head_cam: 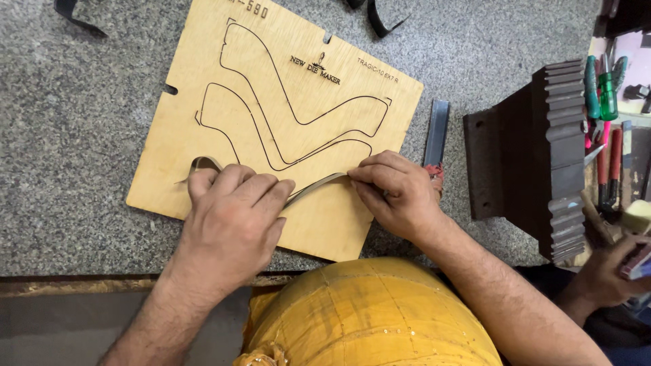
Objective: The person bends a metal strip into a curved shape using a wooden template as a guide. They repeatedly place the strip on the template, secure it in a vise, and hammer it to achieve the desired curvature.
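Note:
A plywood die board (224, 74) with curved laser-cut slots lies on a grey granite slab (74, 122). A thin bent steel strip (315, 186) rests on the board's near part. My left hand (234, 224) covers the strip's curved left end and presses it down. My right hand (393, 190) pinches the strip's right end between thumb and fingertips. Most of the strip is hidden beneath my left hand.
A dark ribbed metal block (542, 156) stands at the right. A flat steel bar (436, 132) lies beside the board. Green and red handled tools (605, 102) sit at the far right. Another person's hand (610, 271) holds something at the lower right. Black strip offcuts (383, 20) lie at the slab's far side.

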